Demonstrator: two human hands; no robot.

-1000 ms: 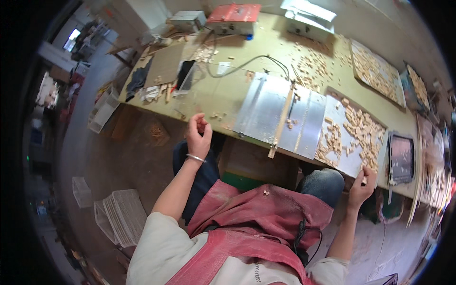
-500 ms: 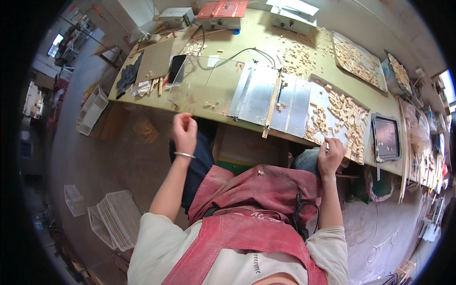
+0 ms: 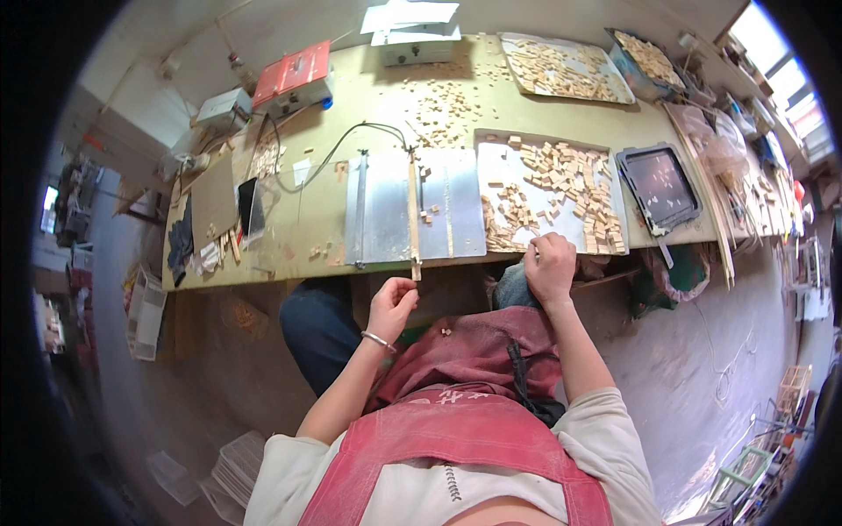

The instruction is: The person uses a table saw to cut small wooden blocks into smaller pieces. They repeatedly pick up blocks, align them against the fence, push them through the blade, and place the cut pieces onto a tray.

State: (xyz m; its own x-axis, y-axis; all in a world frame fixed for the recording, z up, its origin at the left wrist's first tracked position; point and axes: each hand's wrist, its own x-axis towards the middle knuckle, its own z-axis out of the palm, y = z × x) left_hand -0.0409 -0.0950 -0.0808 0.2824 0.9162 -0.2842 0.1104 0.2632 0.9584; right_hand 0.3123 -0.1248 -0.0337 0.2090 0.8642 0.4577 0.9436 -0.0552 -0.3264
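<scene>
My left hand (image 3: pixel 392 309), with a metal bangle on its wrist, is closed with thumb and fingertips together. It is just below the near end of a thin wooden strip (image 3: pixel 414 210) that juts past the table edge. Whatever is in its fingers is too small to make out. The strip lies across a grey metal plate (image 3: pixel 379 210) with a few small blocks beside it. At the near edge of a white tray (image 3: pixel 548 151), my right hand (image 3: pixel 553 270) has its fingers curled together beside loose wooden blocks (image 3: pixel 566 171). Its grip is hidden.
A black tray (image 3: pixel 660 186) stands right of the blocks. Another block-filled tray (image 3: pixel 570 70) lies farther back. Behind the plate are a red-topped machine (image 3: pixel 294 79), a grey machine (image 3: pixel 410 44) and a looping black cable (image 3: pixel 351 133). A phone (image 3: pixel 248 203) lies at left.
The view has turned to the right. My left hand has come from the left to the wooden strip's near end. My right hand stays at the tray's near edge.
</scene>
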